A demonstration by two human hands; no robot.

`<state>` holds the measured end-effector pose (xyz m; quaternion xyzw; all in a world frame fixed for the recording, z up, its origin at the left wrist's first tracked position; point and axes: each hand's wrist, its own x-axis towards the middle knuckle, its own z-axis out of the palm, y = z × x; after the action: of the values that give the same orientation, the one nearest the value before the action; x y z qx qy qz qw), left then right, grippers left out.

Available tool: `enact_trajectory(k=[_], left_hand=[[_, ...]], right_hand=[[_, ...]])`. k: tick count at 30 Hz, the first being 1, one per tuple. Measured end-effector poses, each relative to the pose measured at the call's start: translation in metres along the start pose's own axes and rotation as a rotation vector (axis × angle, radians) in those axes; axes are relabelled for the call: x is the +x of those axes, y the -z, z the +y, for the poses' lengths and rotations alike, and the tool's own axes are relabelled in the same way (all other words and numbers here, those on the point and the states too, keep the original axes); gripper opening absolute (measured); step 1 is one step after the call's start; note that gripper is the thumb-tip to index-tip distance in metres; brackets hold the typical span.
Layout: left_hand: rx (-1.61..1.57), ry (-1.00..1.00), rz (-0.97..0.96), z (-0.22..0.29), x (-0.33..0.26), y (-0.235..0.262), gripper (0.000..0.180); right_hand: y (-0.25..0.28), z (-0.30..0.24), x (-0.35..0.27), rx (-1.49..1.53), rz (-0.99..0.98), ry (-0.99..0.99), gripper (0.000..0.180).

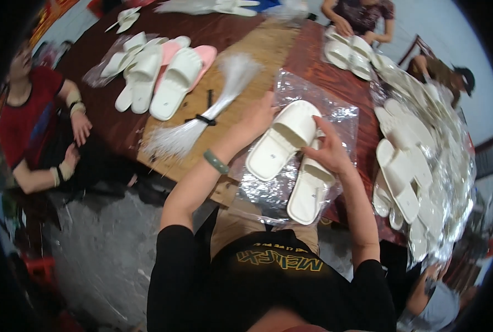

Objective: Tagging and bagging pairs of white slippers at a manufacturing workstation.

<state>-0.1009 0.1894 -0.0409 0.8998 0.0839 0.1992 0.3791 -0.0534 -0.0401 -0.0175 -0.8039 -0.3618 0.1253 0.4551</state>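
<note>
My left hand (257, 116) rests open on a white slipper (282, 139) lying on the clear plastic bag (343, 119); my right hand (329, 152) pinches the second slipper (308, 191) beside it.

My left hand (257, 117) covers part of the clear plastic bag (335, 119); its fingertips are not visible. My right hand (326, 152) hides the strap of the lower white slipper (307, 193). Stacked slippers (423, 166) at right blur into glare; count indeterminable.

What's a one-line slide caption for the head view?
Both hands, left hand and right hand, handle a pair of white slippers on a clear plastic bag at a wooden table.
</note>
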Motion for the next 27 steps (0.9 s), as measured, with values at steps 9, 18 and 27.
enact_trajectory(k=[9,18,27], left_hand=[[0.023,0.083,0.149,-0.065,-0.005,0.112,0.017],[0.261,0.362,0.404,-0.145,-0.093,0.260,0.016],[-0.156,0.400,0.226,-0.157,-0.140,0.265,0.016]], right_hand=[[-0.060,-0.036,0.111,-0.008,-0.176,0.193,0.078],[-0.104,-0.120,0.219,0.146,-0.251,0.240,0.077],[-0.152,-0.147,0.281,0.322,-0.256,0.447,0.072]])
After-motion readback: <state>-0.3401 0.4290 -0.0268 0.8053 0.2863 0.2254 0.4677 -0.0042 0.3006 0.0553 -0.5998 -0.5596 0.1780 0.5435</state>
